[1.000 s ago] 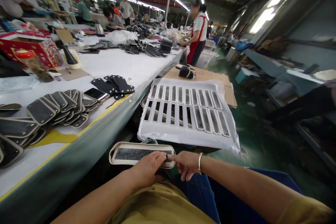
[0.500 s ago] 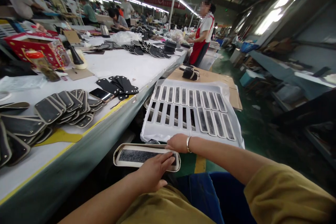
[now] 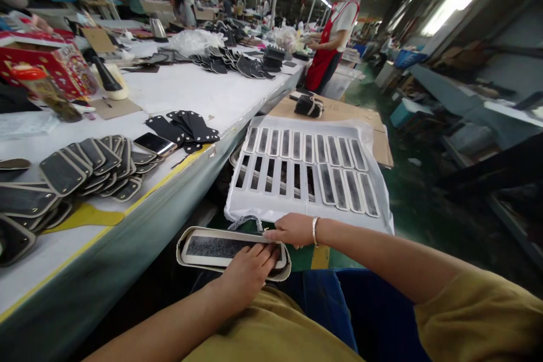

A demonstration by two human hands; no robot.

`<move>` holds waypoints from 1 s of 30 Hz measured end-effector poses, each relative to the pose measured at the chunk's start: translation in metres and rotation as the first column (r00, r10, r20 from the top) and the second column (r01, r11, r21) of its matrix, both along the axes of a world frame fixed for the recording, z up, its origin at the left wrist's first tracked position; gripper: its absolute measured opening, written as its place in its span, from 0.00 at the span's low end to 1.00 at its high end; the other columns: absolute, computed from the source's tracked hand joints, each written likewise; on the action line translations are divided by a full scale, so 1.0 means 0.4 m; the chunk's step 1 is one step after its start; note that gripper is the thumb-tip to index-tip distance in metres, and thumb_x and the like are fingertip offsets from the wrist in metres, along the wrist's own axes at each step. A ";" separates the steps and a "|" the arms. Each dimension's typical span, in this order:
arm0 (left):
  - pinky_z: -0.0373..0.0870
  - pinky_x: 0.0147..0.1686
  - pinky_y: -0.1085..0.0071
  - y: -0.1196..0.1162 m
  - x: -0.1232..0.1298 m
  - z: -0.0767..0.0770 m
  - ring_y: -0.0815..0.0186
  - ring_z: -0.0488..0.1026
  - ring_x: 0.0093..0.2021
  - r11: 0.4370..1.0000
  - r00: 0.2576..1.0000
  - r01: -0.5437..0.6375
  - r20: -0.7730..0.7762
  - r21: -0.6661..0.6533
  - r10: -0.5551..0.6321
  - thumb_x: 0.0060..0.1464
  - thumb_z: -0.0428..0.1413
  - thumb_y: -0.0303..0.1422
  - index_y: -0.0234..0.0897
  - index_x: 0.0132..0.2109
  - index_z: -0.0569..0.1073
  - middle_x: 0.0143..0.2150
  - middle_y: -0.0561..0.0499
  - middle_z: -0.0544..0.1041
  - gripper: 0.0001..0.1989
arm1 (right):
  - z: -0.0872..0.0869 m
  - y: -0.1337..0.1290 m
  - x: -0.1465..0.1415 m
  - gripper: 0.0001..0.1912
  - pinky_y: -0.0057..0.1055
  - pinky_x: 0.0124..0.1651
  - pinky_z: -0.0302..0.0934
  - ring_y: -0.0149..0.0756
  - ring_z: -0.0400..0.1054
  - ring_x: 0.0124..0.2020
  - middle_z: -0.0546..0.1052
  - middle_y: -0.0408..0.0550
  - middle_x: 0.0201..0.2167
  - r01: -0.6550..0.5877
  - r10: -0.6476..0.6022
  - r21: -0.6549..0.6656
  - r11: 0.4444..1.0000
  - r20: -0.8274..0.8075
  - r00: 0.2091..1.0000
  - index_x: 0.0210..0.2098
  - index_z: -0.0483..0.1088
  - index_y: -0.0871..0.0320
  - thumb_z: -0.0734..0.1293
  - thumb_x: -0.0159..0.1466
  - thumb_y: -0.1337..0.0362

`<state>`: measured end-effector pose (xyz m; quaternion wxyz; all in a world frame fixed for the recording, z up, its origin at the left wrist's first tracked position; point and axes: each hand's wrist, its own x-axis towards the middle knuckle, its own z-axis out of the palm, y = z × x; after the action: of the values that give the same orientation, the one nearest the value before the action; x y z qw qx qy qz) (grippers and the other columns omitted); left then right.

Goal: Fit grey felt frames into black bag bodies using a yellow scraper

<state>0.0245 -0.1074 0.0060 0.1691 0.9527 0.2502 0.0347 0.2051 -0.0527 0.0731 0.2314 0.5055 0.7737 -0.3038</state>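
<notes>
A long, narrow case [image 3: 199, 263] with a cream rim and rounded ends lies in front of my body. Set inside the rim is a dark, speckled panel [image 3: 210, 248] with a whitish border. My left hand [image 3: 250, 266] rests on the right part of this panel, fingers stretched out and pressing down. At the case's far right edge, my right hand [image 3: 294, 230] grips the rim between thumb and fingers; its fingertips are partly hidden. Beyond it, a white sheet-covered board [image 3: 280, 212] carries rows of dark strips with white borders [image 3: 369, 195].
On the left, a long white table [image 3: 169, 87] holds dark cream-edged pieces [image 3: 63, 172], black pieces [image 3: 193, 127], a phone [image 3: 155, 143] and a red box [image 3: 51, 62]. Cardboard [image 3: 352, 113] lies behind the board. A person in a red apron [image 3: 324, 51] stands farther back.
My left fingers have slid slightly down into the case against the panel. My right hand still holds the far right rim. The whole view has tilted and shifted a little.
</notes>
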 end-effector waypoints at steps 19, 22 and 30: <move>0.66 0.46 0.66 0.074 0.001 0.061 0.61 0.68 0.44 0.991 0.994 0.112 0.005 -0.067 -0.112 0.55 0.54 0.39 0.39 0.45 0.72 0.44 0.48 0.71 0.13 | -0.080 -0.181 0.017 0.20 0.25 0.14 0.60 0.31 0.65 0.12 0.67 0.41 0.12 0.628 -0.837 -0.633 0.453 -0.059 0.544 0.18 0.58 0.61 0.52 0.66 0.65; 0.67 0.45 0.63 0.054 0.000 0.067 0.58 0.67 0.43 0.993 0.992 0.121 -0.028 -0.014 -0.121 0.54 0.52 0.46 0.36 0.45 0.71 0.43 0.46 0.70 0.19 | -0.079 -0.187 0.015 0.19 0.24 0.12 0.58 0.31 0.63 0.10 0.65 0.41 0.10 0.637 -0.862 -0.643 0.425 -0.071 0.503 0.17 0.56 0.60 0.52 0.63 0.67; 0.70 0.39 0.63 0.006 0.014 0.065 0.57 0.62 0.46 0.989 0.978 0.131 -0.170 0.068 -0.118 0.57 0.46 0.27 0.38 0.46 0.68 0.49 0.43 0.66 0.11 | -0.107 -0.185 0.069 0.22 0.23 0.12 0.56 0.29 0.62 0.10 0.66 0.41 0.11 0.493 -0.841 -0.745 0.450 -0.168 0.514 0.17 0.56 0.59 0.53 0.65 0.57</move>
<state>0.0302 -0.1052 0.0320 0.1121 0.9719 0.2018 -0.0452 0.2325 -0.1266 0.0301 0.0167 0.5712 0.3801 -0.7273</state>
